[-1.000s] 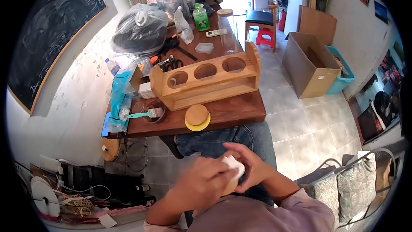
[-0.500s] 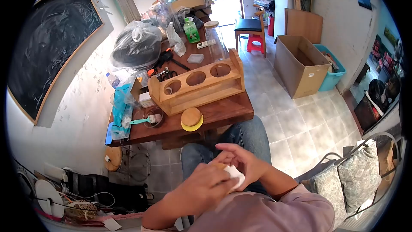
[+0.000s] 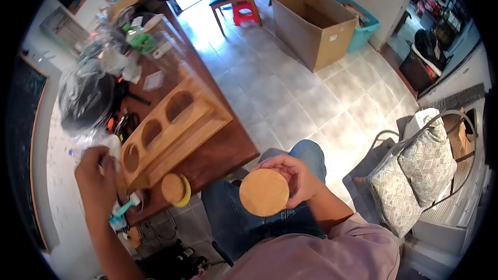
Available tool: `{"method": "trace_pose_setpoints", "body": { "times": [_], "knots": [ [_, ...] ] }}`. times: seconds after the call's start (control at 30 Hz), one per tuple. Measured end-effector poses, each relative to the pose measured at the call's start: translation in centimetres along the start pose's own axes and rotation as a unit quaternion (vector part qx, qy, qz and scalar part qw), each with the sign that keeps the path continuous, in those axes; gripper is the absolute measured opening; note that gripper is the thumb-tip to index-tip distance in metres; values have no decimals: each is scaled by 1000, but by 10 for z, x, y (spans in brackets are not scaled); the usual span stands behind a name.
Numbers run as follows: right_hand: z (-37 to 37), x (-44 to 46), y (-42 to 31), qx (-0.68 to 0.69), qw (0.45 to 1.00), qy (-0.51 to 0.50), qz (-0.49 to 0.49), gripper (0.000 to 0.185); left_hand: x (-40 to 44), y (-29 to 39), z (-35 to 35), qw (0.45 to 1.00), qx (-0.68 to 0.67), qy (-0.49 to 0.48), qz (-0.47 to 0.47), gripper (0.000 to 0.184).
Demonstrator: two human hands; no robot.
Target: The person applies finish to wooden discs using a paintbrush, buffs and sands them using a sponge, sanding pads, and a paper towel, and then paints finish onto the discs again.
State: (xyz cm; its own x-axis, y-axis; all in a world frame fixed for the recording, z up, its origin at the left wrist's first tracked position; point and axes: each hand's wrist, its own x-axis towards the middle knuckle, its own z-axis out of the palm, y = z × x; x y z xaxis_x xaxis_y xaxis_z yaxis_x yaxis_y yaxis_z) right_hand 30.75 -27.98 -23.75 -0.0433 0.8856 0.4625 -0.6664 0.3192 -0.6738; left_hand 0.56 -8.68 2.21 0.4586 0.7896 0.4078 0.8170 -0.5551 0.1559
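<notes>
right hand (image 3: pixel 294 176) grips wooden disc (image 3: pixel 264 192) by rim, in front of rack (image 3: pixel 184 145), presumably leaving face accessible; left hand (image 3: pixel 97 172) blurred near rack's left end, grip unclear.

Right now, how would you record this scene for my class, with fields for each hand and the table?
Right hand: holds a round wooden piece, flat face toward the camera
Left hand: near the three-holed wooden rack, beside something white; grip too blurred to tell
Table: bears the rack
Near edge: second wooden disc partly covering a yellow disc
</notes>
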Motion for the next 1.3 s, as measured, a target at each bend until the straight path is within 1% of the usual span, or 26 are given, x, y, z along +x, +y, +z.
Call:
{"method": "trace_pose_setpoints", "body": {
  "times": [0.03,0.1,0.17,0.2,0.3,0.37,0.43,0.5,0.57,0.6,0.63,0.7,0.77,0.8,0.87,0.93,1.0,1.03,1.07,1.17,1.2,1.3],
  "knots": [
    [-15,-4,-1,12,1000,27,8,96,34,-6,12,999,26,-32,4,9],
    [-46,-7,-8,32,996,77,20,94,98,-41,42,993,83,-81,2,9],
    [-81,-2,-13,13,996,77,-32,94,146,-96,73,989,103,-103,30,9],
    [-92,-7,-15,7,995,82,-56,94,158,-116,76,979,127,-154,50,17],
    [-126,-18,-28,12,991,106,-78,95,175,-125,75,988,101,-118,-2,30],
    [-129,-21,-46,56,984,149,-83,96,188,-78,49,981,97,-161,-53,41],
    [-129,-27,-62,91,975,182,-91,96,190,-31,31,987,92,-129,-8,40],
    [-127,-41,-70,118,967,204,-98,95,196,18,15,984,86,-151,38,38],
    [-109,-32,-101,203,942,244,-107,94,206,69,2,975,65,-195,87,35],
    [-102,-26,-119,243,928,259,-110,94,212,100,0,969,39,-219,106,35],
    [-96,-25,-137,239,920,297,-90,94,214,134,0,967,-18,-233,98,35],
    [-84,-25,-175,229,899,370,-42,94,229,173,0,942,-69,-289,155,37],
    [-84,-17,-221,239,894,379,-19,94,244,220,9,922,-140,-309,189,38],
    [-87,-12,-246,242,891,383,-7,93,249,241,20,912,-194,-292,214,36],
    [-98,-3,-296,231,892,388,31,93,252,289,39,900,-234,-331,161,35],
    [-110,7,-343,211,888,403,67,94,255,332,74,854,-358,-348,146,35],
    [-130,17,-377,194,892,402,76,94,256,368,112,802,-430,-412,57,35],
    [-138,21,-391,185,892,404,83,95,250,378,141,788,-462,-407,25,32],
    [-145,30,-400,183,879,435,70,93,243,384,175,769,-496,-403,-2,30],
    [-179,19,-414,186,868,453,87,93,233,400,260,742,-537,-398,-60,27],
    [-187,21,-421,189,862,460,98,92,230,403,284,739,-542,-394,-67,27],
    [-220,55,-433,213,850,476,70,92,238,399,336,730,-553,-390,-92,26]
  ]
}}
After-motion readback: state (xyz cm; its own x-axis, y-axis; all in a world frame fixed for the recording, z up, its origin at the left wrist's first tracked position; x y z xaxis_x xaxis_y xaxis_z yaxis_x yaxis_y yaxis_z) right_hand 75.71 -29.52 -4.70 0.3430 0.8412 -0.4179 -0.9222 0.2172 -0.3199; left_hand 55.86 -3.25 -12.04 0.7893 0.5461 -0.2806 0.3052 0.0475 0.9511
